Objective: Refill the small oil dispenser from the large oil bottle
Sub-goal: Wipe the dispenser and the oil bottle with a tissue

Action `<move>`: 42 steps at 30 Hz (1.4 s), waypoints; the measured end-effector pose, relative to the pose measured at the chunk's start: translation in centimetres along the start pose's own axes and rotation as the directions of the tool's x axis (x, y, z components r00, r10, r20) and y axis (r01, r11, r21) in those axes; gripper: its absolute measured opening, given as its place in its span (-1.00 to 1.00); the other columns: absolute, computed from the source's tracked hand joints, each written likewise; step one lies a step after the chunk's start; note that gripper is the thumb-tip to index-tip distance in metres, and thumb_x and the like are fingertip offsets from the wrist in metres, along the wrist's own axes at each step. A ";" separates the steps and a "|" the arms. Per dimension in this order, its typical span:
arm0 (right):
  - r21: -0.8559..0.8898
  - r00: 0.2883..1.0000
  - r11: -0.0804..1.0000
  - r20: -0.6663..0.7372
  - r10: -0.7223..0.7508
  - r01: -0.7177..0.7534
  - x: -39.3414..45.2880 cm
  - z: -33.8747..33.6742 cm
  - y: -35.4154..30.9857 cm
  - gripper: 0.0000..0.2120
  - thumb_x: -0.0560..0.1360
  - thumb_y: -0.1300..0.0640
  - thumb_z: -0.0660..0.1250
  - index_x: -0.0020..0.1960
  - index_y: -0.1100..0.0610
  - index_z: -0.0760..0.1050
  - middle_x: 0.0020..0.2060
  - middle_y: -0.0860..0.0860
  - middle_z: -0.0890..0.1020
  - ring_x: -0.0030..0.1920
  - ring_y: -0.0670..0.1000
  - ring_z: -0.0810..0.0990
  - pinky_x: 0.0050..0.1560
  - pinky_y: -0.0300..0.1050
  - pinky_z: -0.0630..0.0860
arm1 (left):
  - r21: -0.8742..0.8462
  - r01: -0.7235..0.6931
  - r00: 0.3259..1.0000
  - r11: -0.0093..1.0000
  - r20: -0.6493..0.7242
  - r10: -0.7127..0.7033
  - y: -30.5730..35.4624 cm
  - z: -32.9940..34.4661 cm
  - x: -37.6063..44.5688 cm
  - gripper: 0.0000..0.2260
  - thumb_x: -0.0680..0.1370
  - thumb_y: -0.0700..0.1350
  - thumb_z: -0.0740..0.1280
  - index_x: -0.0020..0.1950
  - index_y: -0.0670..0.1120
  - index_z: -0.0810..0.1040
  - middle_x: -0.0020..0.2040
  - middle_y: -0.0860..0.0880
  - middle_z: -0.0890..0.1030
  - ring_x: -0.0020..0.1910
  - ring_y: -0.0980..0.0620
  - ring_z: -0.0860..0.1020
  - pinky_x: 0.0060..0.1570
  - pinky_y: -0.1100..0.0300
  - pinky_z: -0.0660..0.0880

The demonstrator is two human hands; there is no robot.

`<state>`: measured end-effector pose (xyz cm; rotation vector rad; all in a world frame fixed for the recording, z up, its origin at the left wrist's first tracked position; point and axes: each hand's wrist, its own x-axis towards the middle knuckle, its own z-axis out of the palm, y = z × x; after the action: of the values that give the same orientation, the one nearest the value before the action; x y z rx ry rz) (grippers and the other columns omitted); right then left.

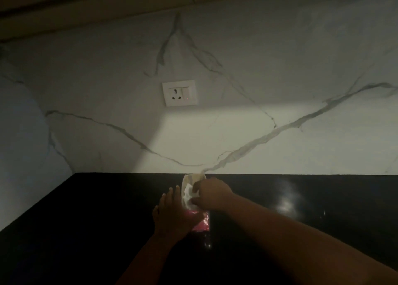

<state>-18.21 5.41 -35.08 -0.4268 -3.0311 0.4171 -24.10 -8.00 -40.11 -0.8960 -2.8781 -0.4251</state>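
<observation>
On the black counter (97, 209) lies a soft packet (203, 223) with a pink lower part and a cream, opened top. White tissue-like material (187, 193) shows in the opening. My left hand (172, 213) rests on the packet's left side, with straight fingers pointing to the wall and the thumb laid across the pink part. My right hand (212, 193) reaches in from the right and pinches the white material at the opening. No oil bottle or dispenser is in view. The scene is dim.
A white marble-patterned wall (258, 134) rises right behind the counter, with a socket and switch plate (179, 93) above the packet. A bright glare spot (286, 203) lies on the counter to the right. The counter's left edge runs diagonally toward me.
</observation>
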 end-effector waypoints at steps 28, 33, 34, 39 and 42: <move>0.975 0.863 -0.219 0.073 0.500 0.044 -9.8 -6.7 5.0 -0.83 0.51 0.33 0.26 0.10 0.29 0.50 -0.20 0.16 0.72 -0.16 0.14 0.71 -0.24 -0.03 0.63 | -0.164 -0.190 0.981 0.968 -0.062 0.182 6.1 -1.2 -2.4 0.05 0.35 0.54 0.22 0.61 0.06 -0.20 0.64 0.00 -0.09 0.61 -0.03 -0.11 0.52 -0.14 -0.07; 0.998 0.774 0.040 0.012 0.633 -0.048 -16.1 -6.9 8.8 -0.83 0.40 0.47 0.20 -0.08 0.31 0.49 -0.23 0.22 0.59 -0.31 0.12 0.61 -0.34 -0.07 0.54 | -0.245 -0.343 0.938 0.907 -0.037 0.345 9.7 -0.2 -3.8 0.07 0.33 0.57 0.19 0.61 0.09 -0.22 0.64 0.04 -0.11 0.60 -0.01 -0.14 0.51 -0.14 -0.12; 0.988 0.748 0.124 -0.011 0.663 -0.095 -17.5 -6.9 9.6 -0.79 0.37 0.50 0.16 -0.14 0.30 0.51 -0.28 0.20 0.57 -0.36 0.10 0.58 -0.39 -0.11 0.51 | -0.249 -0.373 0.926 0.894 -0.036 0.376 10.4 0.1 -4.2 0.06 0.33 0.57 0.19 0.61 0.10 -0.21 0.64 0.05 -0.12 0.60 0.00 -0.14 0.51 -0.14 -0.14; 0.836 0.698 0.446 -0.111 0.708 -0.320 -23.8 -5.7 11.5 -0.65 0.51 0.41 0.17 -0.28 0.09 0.57 -0.28 0.00 0.62 -0.24 -0.05 0.60 -0.36 -0.33 0.48 | -0.289 -0.469 0.862 0.835 0.055 0.503 13.2 1.5 -5.9 0.04 0.29 0.60 0.10 0.60 0.14 -0.19 0.64 0.10 -0.11 0.59 0.06 -0.14 0.51 -0.11 -0.14; 0.845 0.744 0.436 -0.071 0.665 -0.309 -28.2 -3.5 11.7 -0.86 0.50 0.26 0.34 -0.17 0.07 0.58 -0.21 0.03 0.65 -0.18 0.03 0.65 -0.18 -0.14 0.62 | -0.349 -0.486 0.823 0.801 0.127 0.554 15.1 2.3 -7.1 -0.05 0.32 0.58 0.07 0.60 0.19 -0.07 0.63 0.13 -0.04 0.58 0.11 -0.10 0.50 -0.10 -0.13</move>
<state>12.24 9.27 -35.29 -1.1482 -1.9204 1.4319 -9.65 0.74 -39.99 -1.8393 -2.6022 -0.7522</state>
